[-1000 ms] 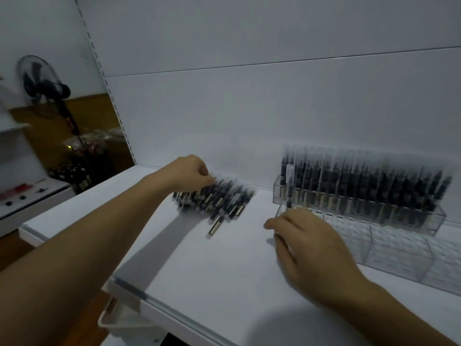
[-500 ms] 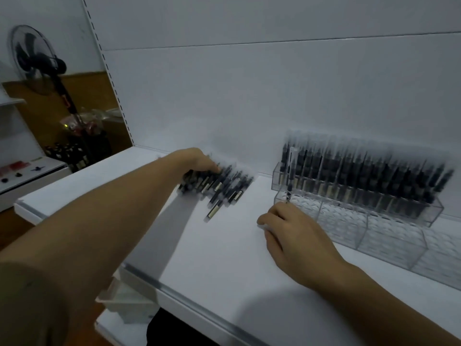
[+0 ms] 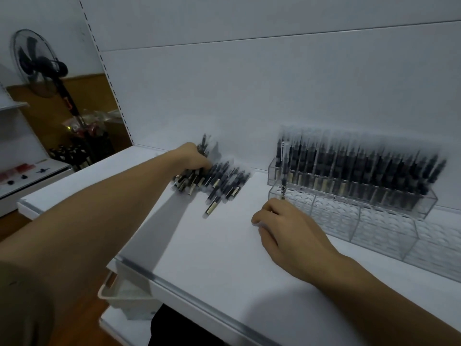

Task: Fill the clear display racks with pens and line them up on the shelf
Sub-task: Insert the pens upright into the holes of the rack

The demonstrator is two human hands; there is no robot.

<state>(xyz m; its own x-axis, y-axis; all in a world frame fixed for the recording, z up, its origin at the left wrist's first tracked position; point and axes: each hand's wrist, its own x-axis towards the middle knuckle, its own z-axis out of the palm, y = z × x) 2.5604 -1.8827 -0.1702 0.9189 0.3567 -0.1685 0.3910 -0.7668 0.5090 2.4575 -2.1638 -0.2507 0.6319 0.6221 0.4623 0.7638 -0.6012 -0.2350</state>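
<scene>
We are gripping a bunch of pens point(image 3: 224, 183) from the pile on the shelf point(image 3: 212, 258) in our curled left hand point(image 3: 197, 158), judging them light, stiff and slippery, best taken mid-barrel, while our right hand point(image 3: 287, 231) is resting by the rack point(image 3: 374, 221), its grip unclear.

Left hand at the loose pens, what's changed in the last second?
The left hand has closed on a bunch from the loose pens, tipping several up on end. The right hand stays at the clear rack corner; the racked pens are unchanged.
</scene>
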